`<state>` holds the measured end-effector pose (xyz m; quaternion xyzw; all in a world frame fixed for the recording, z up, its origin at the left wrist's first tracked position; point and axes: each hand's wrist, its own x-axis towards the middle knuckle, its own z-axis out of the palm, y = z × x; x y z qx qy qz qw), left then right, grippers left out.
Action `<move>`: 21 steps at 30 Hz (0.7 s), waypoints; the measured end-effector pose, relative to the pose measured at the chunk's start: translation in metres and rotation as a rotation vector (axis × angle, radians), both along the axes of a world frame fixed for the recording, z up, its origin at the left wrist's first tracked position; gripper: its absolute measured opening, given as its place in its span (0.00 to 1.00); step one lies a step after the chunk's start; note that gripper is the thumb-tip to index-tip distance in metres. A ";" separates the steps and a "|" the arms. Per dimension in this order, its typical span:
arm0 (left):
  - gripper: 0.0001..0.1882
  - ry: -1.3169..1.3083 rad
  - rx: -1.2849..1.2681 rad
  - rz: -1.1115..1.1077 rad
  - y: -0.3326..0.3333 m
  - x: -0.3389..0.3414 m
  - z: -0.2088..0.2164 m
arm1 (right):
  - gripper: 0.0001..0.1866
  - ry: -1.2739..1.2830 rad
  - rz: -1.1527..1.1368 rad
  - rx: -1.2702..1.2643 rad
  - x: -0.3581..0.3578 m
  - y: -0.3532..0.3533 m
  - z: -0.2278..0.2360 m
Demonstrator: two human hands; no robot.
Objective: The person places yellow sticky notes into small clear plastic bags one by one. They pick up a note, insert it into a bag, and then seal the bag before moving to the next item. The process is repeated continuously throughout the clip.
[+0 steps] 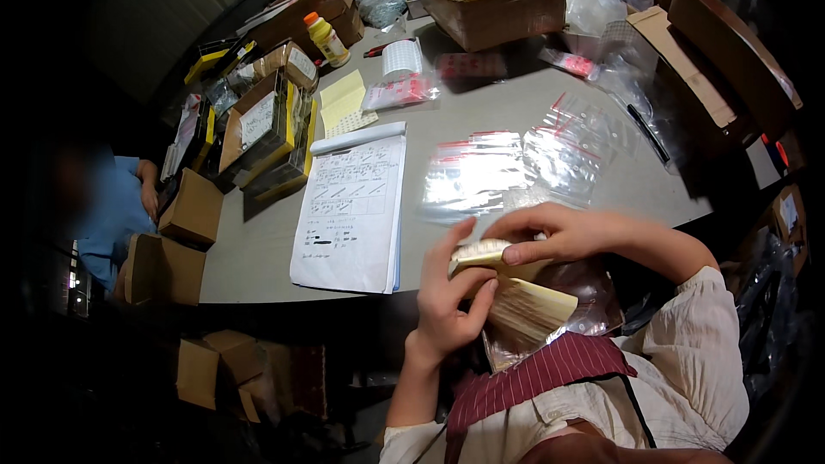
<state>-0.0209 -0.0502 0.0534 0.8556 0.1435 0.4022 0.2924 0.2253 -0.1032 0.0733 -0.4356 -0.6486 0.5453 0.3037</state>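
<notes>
My left hand and my right hand meet at the table's near edge, both with bent fingers on a folded pale yellow sheet. Its upper fold carries whitish labels, partly hidden by my fingers, and the lower part hangs fanned toward my lap. Beneath it, clear plastic bags lie across my lap. Just beyond my hands, clear zip bags with red strips are spread in overlapping rows on the table. To the left lies a clipped pad of handwritten paper.
A yellow sheet of labels and a bagged pink-and-white packet lie farther back. A yellow bottle with orange cap, cardboard boxes and a black marker surround the work area. At far left sits another person in blue.
</notes>
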 end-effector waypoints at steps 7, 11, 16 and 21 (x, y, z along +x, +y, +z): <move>0.05 -0.018 -0.493 -0.089 -0.007 0.001 0.006 | 0.35 -0.566 -0.365 0.982 0.002 -0.013 -0.004; 0.07 0.055 -0.690 -0.125 -0.013 0.002 0.015 | 0.36 -0.596 -0.334 1.059 -0.001 -0.015 -0.003; 0.07 0.003 -0.639 -0.125 -0.018 0.009 0.013 | 0.33 -0.509 -0.278 0.993 0.002 -0.021 -0.012; 0.07 0.068 -0.651 -0.031 -0.019 0.007 0.009 | 0.24 -0.468 -0.253 0.873 0.010 -0.031 -0.020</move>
